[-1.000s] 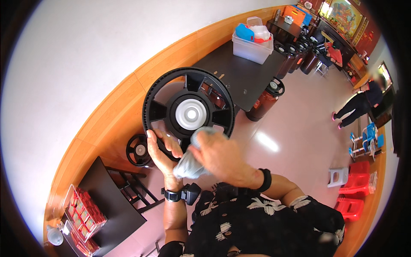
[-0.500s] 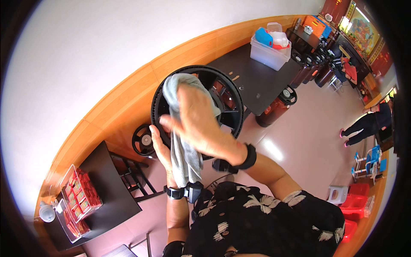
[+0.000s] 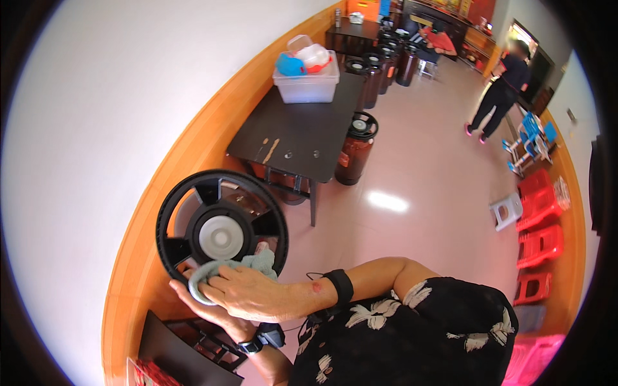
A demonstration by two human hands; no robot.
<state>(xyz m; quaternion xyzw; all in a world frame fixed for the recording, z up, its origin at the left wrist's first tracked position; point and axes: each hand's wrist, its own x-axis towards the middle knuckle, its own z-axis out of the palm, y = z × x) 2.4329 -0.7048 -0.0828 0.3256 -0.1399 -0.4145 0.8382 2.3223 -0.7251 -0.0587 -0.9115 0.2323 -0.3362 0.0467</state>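
Observation:
Directly before me is a brown see-through keg with a round black top ring point(image 3: 166, 241), black spokes and a pale valve point(image 3: 221, 237) at the centre. My right hand point(image 3: 248, 293) is closed on a grey-green cloth point(image 3: 261, 262), bunched against the near part of the ring. Below it, my left hand point(image 3: 209, 312) grips the ring's near left edge; its fingers are partly hidden by the ring and my right hand. Most of the keg's body is out of sight beneath its top.
A dark table point(image 3: 293, 132) bears a clear plastic bin point(image 3: 308, 87). Beside it stands another brown keg point(image 3: 355, 154), with several more behind. One person point(image 3: 505, 90) stands at the far right; another sits at the back. Red stools point(image 3: 539, 248) line the right wall.
My view has swung up toward the room. My right hand and the cloth have gone from across the ring to its near edge, and the keg's top now faces me more fully.

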